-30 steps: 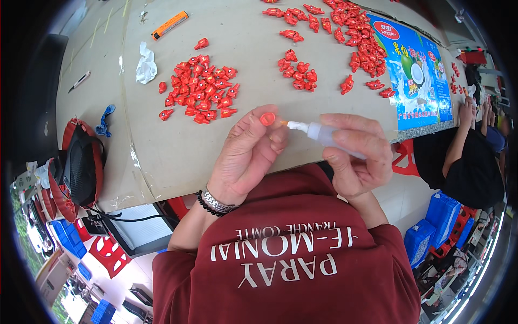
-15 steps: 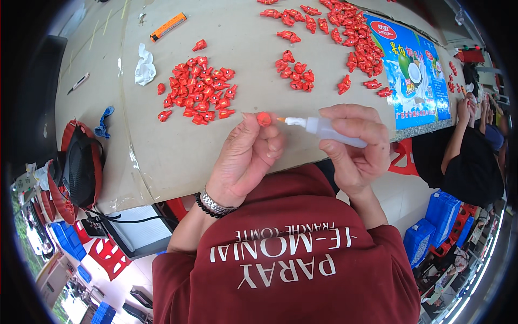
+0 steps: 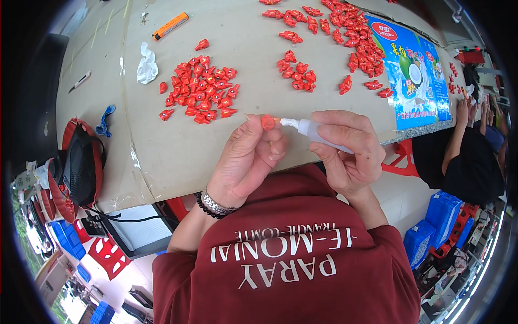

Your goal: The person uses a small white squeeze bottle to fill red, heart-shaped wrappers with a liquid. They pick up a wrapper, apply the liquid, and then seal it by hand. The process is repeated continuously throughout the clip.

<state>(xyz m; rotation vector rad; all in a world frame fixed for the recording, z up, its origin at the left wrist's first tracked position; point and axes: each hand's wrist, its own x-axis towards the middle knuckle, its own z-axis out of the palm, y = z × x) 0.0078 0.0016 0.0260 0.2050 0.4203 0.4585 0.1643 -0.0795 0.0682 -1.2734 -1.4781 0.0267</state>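
Between thumb and fingers, my left hand [image 3: 247, 154] pinches a small red plastic piece [image 3: 268, 122] above the table's near edge. My right hand [image 3: 353, 148] grips a translucent white squeeze bottle [image 3: 324, 134] held sideways. Its nozzle, wrapped in white near the base and orange at the tip, points left and meets the red piece; whether any liquid comes out is too small to tell. Just beyond my left hand lies a loose heap of similar red parts [image 3: 200, 89]. A smaller cluster of red parts [image 3: 297, 74] sits farther right.
A large pile of red parts [image 3: 356, 40] lies at the far right beside a blue printed cardboard sheet [image 3: 413, 75]. An orange tube [image 3: 170, 26], crumpled white tissue [image 3: 147, 65] and a knife [image 3: 80, 81] are on the left. Another person's arm [image 3: 456, 132] shows at right.
My right hand has moved left, bringing the bottle's tip onto the red piece. The left hand has shifted slightly right and turned the piece a little.
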